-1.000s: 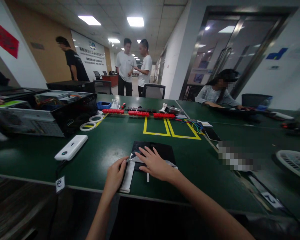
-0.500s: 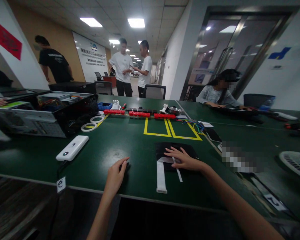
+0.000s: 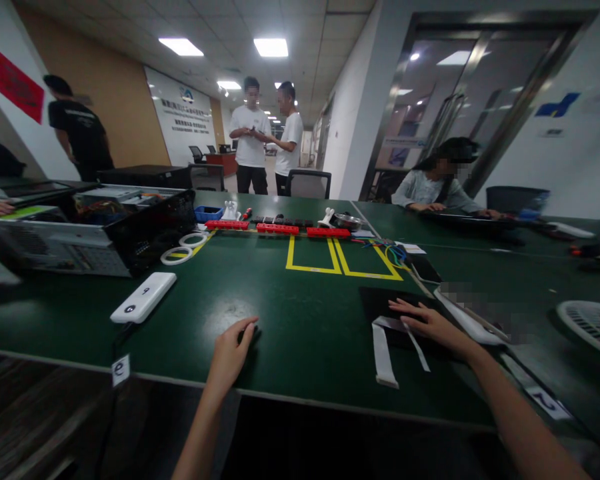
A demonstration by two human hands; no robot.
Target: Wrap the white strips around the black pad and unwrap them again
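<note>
My right hand (image 3: 433, 327) lies flat with its fingers spread on a thin black panel (image 3: 371, 301) at the right of the green table. From under the hand, a wide white ribbon cable (image 3: 383, 353) runs toward the table's near edge. A narrow white strip (image 3: 419, 351) also sticks out beside it. The hand covers part of the panel and the upper ends of both strips. My left hand (image 3: 233, 350) rests on the bare green surface left of centre, index finger and thumb apart, holding nothing. Its other fingers are mostly hidden.
To the left stand an opened computer case (image 3: 150, 230) and a white power bank (image 3: 144, 298) with a cable. White rings (image 3: 177, 255), red strips (image 3: 277, 229) and yellow tape outlines (image 3: 314, 270) lie farther back. A phone (image 3: 425, 269) and loose wires (image 3: 394, 254) are at right; people stand behind.
My right hand and the black panel with its white strips have slid to the right across the table. My left hand has stayed in place. A person in black has walked left.
</note>
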